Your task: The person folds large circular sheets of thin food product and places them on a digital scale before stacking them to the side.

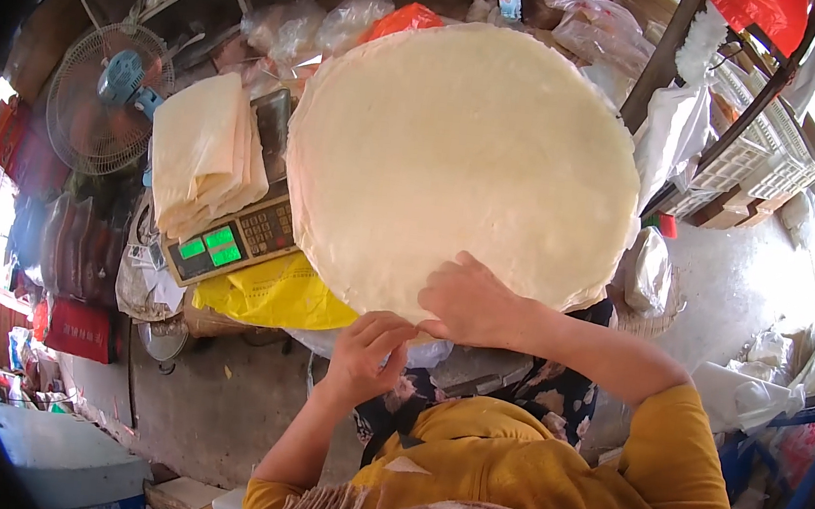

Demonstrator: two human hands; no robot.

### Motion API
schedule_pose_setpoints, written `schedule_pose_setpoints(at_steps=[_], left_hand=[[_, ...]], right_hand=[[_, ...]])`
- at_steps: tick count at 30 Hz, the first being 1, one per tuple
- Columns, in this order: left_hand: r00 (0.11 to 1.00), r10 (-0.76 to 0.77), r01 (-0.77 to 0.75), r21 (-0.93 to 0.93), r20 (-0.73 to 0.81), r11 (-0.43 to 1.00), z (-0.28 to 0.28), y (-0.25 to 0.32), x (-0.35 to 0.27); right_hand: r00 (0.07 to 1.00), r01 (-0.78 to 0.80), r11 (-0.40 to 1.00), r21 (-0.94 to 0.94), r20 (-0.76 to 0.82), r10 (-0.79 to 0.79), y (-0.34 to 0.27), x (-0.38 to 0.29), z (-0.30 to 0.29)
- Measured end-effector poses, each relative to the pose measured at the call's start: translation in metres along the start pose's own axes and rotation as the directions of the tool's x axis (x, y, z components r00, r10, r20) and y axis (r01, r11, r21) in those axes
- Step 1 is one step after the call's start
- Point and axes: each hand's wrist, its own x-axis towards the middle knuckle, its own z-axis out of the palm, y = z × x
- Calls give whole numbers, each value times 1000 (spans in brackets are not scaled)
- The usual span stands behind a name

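Observation:
A broad stack of thin, pale round flatbread sheets (462,163) lies before me, its layered rim ragged. My left hand (371,351) is at the stack's near edge, thumb and forefinger pinching the thin rim. Close beside it, my right hand (477,303) lies over the near part of the top sheet with curled fingers. Its thumb reaches the rim near the left fingertips; what lies under those fingers is hidden. To the left, a pile of folded flatbread sheets (206,151) rests on a digital scale (261,228) with lit green displays.
A yellow plastic bag (277,291) lies below the scale, partly under the round stack. An electric fan (111,97) stands at the far left. Behind the stack are clear plastic bags (358,14) and a phone (509,1). White plastic crates (753,157) stand at the right.

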Motion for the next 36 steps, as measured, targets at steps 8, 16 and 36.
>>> schedule_pose_setpoints(at_steps=[8, 16, 36], left_hand=[[996, 83, -79, 103, -35, 992, 4, -1, -9], [996, 63, -55, 132, -55, 990, 10, -1, -19], [990, -61, 79, 143, -124, 987, 9, -4, 38]], right_hand=[[998, -25, 996, 91, 58, 20, 2, 10, 5], [997, 49, 995, 87, -62, -43, -1, 13, 19], [923, -123, 915, 385, -295, 248, 18, -1, -17]])
